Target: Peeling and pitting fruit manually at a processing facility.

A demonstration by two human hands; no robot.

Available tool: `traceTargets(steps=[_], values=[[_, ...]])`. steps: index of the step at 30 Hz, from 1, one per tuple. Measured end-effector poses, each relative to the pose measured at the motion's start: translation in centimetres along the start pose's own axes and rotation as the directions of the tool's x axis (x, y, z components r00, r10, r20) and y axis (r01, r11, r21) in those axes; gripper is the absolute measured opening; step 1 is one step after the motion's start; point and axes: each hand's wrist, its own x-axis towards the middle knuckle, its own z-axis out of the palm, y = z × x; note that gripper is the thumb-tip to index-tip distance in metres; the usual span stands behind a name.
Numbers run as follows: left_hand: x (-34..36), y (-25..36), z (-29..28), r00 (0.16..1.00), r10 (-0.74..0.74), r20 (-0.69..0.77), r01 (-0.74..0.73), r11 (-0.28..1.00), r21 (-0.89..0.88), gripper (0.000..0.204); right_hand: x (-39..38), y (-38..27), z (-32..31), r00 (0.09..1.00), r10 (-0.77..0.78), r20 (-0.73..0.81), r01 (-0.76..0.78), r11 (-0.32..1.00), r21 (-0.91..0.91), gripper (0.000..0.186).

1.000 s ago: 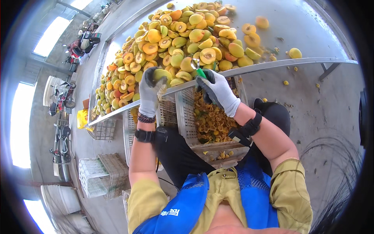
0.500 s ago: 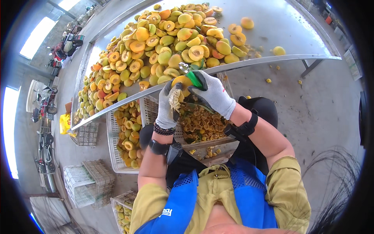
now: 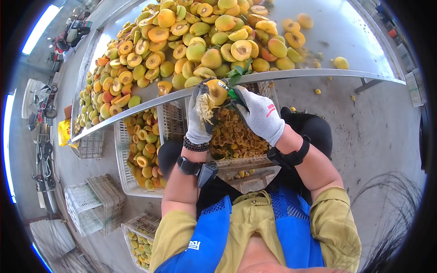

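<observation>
One fruit half [image 3: 217,93] between the left hand [image 3: 199,114] and the right hand [image 3: 261,112]

Half a second ago the metal head of the green-handled tool [image 3: 232,94] stood clear above the fruit half; now metal shows at the fruit's upper edge, and most of the handle is hidden in the right hand's curled grasp. The left hand still grips the fruit half, just in front of the table's near edge. A second ago the two gloved hands were farther apart.

Across the metal table [image 3: 318,38], a heap of cut fruit [image 3: 195,41] covers the left and middle, while one yellow piece [image 3: 341,63] lies alone towards the right. Below the hands, orange-brown scraps [image 3: 239,139] fill a crate; a white crate [image 3: 122,168] of fruit pieces stands to its left. More crates [image 3: 86,207] and a yellow bag [image 3: 64,133] sit on the concrete floor [image 3: 368,136], with two-wheelers [image 3: 44,109] parked farther left.
</observation>
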Motion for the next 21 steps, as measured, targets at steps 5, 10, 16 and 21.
traceTargets(steps=[5, 10, 16, 21], values=[[-0.2, -0.3, 0.1, 0.994, -0.044, -0.100, 0.046, 0.999, 0.012, 0.028, -0.4, -0.3, -0.1, 0.999, -0.033, 0.006, 0.033, 0.999, -0.020, 0.030], [-0.3, -0.7, 1.0, 0.982, 0.030, -0.185, 0.000, 0.986, 0.164, 0.025, -0.6, 0.3, 0.0, 0.996, -0.055, 0.073, 0.061, 0.994, -0.090, 0.032], [-0.8, -1.1, 1.6, 0.953, 0.268, -0.143, -0.169, 0.858, 0.485, 0.020, -0.8, -0.6, -0.2, 0.977, 0.045, 0.206, -0.039, 0.999, -0.032, 0.033], [-0.8, -0.8, 1.5, 0.953, 0.272, -0.134, -0.155, 0.817, 0.556, 0.020, -0.2, 0.3, -0.1, 0.970, -0.035, 0.242, 0.025, 0.999, 0.046, 0.030]])
